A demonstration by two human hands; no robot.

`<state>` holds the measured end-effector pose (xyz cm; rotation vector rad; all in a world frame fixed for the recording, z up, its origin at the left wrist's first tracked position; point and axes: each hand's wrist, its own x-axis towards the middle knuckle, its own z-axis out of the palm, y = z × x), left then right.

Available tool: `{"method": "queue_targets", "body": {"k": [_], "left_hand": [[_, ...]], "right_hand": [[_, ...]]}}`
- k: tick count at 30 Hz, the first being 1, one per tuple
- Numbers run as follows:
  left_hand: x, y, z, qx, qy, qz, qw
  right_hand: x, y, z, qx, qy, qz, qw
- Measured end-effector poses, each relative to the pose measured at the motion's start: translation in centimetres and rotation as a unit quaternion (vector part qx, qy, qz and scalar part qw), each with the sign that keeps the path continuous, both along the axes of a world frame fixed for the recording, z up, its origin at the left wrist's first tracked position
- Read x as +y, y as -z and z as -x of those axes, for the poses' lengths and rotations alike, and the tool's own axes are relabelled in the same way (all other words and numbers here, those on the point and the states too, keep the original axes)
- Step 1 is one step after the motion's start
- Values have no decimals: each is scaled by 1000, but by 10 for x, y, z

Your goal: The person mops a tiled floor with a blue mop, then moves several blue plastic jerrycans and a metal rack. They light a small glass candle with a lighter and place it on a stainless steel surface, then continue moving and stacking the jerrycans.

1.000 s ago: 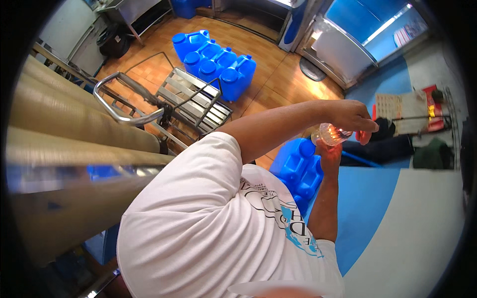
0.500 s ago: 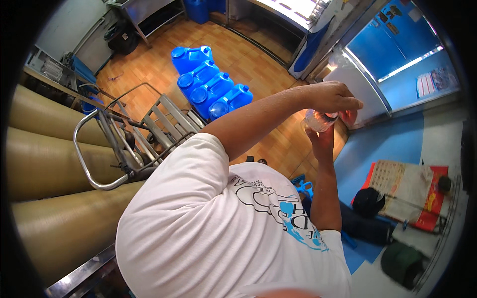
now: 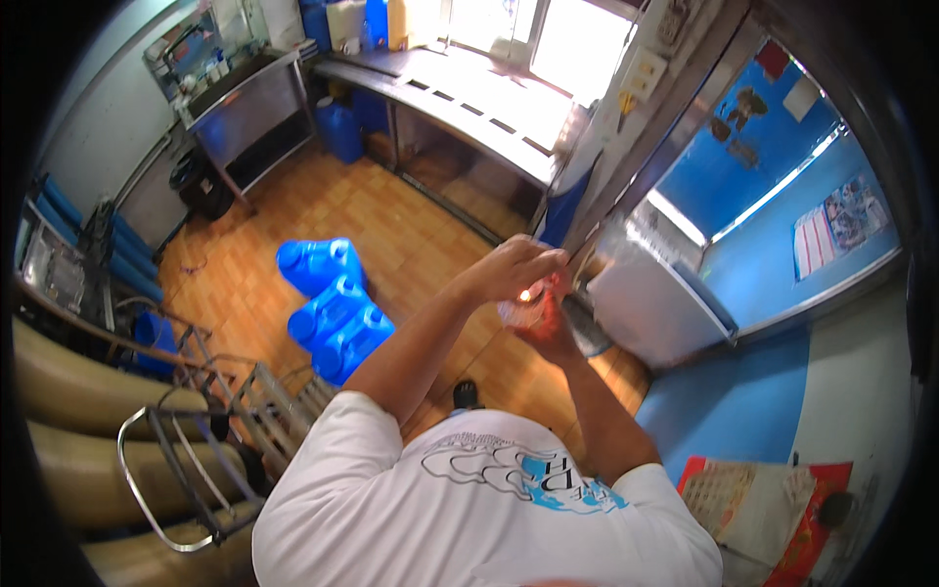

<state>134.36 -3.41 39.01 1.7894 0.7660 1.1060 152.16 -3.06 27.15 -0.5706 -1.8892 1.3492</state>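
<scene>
Out in front of my chest, both hands are at a small clear container (image 3: 523, 311) that catches an orange-red glow of light. My left hand (image 3: 514, 269) lies palm down over its top, fingers together and bent around it. Underneath, my right hand (image 3: 550, 333) grips it from below and from the right side. Fingers and glare cover much of the container, so its exact kind and whether it has a lid cannot be told.
Several blue jugs (image 3: 337, 318) stand on the tiled floor (image 3: 421, 220). A metal hand cart (image 3: 186, 470) and large tan cylinders (image 3: 59, 391) are at left. A steel counter (image 3: 460, 103) runs along the back; a white panel (image 3: 660, 293) leans at right.
My view has swung up and right, showing more of the counter and sink. In the picture, my hands and the container sit further left and lower. Both hands remain on the container.
</scene>
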Motion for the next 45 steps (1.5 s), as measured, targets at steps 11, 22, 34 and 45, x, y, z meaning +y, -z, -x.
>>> {"method": "queue_targets", "body": {"k": [11, 22, 34, 45], "left_hand": [[210, -9, 95, -24, -62, 22, 998], [360, 15, 228, -122, -222, 88, 963], [434, 44, 466, -166, -301, 125, 930], [497, 45, 708, -109, -390, 109, 908]], "right_hand": [[242, -17, 98, -32, -71, -41, 996], [441, -11, 253, -79, -224, -18, 971], [538, 7, 503, -119, -280, -36, 952], [619, 6, 766, -142, -324, -62, 933]]}}
